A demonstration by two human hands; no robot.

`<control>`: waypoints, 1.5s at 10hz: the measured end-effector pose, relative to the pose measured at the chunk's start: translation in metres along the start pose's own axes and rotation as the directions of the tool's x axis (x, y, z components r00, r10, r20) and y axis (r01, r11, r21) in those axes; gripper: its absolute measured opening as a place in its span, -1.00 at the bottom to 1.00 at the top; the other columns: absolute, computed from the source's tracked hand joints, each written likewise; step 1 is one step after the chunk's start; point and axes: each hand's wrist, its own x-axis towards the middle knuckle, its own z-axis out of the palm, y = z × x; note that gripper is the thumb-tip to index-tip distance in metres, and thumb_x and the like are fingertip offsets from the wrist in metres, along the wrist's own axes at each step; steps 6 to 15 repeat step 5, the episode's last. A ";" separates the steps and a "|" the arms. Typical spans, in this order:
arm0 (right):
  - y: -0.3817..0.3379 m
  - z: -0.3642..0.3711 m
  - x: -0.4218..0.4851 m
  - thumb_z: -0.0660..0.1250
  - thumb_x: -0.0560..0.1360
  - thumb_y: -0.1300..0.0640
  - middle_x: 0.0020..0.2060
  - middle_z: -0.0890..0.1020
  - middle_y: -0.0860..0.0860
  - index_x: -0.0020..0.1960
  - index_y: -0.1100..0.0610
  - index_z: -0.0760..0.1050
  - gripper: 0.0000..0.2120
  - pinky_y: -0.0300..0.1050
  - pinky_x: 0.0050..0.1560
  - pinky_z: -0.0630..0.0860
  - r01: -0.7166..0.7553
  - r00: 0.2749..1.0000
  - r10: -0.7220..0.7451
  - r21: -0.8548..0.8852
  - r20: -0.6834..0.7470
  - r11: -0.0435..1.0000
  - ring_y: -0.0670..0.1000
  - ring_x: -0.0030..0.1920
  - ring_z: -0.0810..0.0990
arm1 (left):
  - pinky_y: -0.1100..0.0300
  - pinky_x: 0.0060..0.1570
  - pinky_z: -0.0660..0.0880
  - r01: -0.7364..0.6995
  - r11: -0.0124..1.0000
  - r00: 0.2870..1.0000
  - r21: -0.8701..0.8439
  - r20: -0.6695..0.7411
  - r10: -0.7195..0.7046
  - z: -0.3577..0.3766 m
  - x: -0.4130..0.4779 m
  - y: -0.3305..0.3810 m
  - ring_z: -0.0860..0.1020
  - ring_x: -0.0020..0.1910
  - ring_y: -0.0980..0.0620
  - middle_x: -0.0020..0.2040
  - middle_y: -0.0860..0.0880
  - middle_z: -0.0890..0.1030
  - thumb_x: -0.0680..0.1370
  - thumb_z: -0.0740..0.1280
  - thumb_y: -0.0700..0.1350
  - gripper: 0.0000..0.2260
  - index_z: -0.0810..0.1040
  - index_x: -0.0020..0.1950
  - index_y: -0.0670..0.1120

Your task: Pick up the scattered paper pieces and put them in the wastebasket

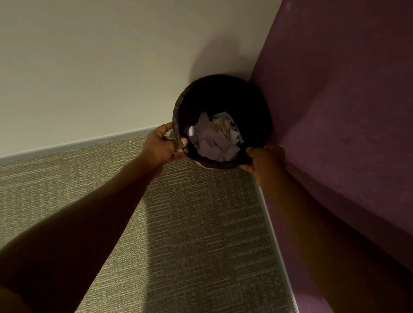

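Left hand: thumb over basket rim, fingers curled outside, gripping; right hand: same grip on opposite rim; basket between hands, in wall corner; paper pieces inside basket; carpet below arms.

Matt surfaces throughout.
The wastebasket is dark and matt with a rough-textured rim; the paper pieces in it are pale, matt. The carpet is ribbed woven cloth, the white wall smooth, the purple wall mottled.
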 end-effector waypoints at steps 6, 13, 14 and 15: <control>0.019 -0.017 -0.023 0.51 0.59 0.02 0.08 0.67 0.19 0.20 0.24 0.56 -0.65 0.23 0.01 0.75 0.202 0.974 -0.221 -0.264 -0.042 0.943 0.19 0.07 0.71 | -0.10 0.16 0.63 0.110 0.993 0.987 0.034 -0.120 -0.105 0.004 -0.041 -0.003 0.64 0.18 -0.15 0.20 -0.18 0.63 0.59 0.53 -0.11 -0.50 0.42 0.46 -0.12; 0.019 -0.017 -0.023 0.51 0.59 0.02 0.08 0.67 0.19 0.20 0.24 0.56 -0.65 0.23 0.01 0.75 0.202 0.974 -0.221 -0.264 -0.042 0.943 0.19 0.07 0.71 | -0.10 0.16 0.63 0.110 0.993 0.987 0.034 -0.120 -0.105 0.004 -0.041 -0.003 0.64 0.18 -0.15 0.20 -0.18 0.63 0.59 0.53 -0.11 -0.50 0.42 0.46 -0.12; 0.019 -0.017 -0.023 0.51 0.59 0.02 0.08 0.67 0.19 0.20 0.24 0.56 -0.65 0.23 0.01 0.75 0.202 0.974 -0.221 -0.264 -0.042 0.943 0.19 0.07 0.71 | -0.10 0.16 0.63 0.110 0.993 0.987 0.034 -0.120 -0.105 0.004 -0.041 -0.003 0.64 0.18 -0.15 0.20 -0.18 0.63 0.59 0.53 -0.11 -0.50 0.42 0.46 -0.12; 0.019 -0.017 -0.023 0.51 0.59 0.02 0.08 0.67 0.19 0.20 0.24 0.56 -0.65 0.23 0.01 0.75 0.202 0.974 -0.221 -0.264 -0.042 0.943 0.19 0.07 0.71 | -0.10 0.16 0.63 0.110 0.993 0.987 0.034 -0.120 -0.105 0.004 -0.041 -0.003 0.64 0.18 -0.15 0.20 -0.18 0.63 0.59 0.53 -0.11 -0.50 0.42 0.46 -0.12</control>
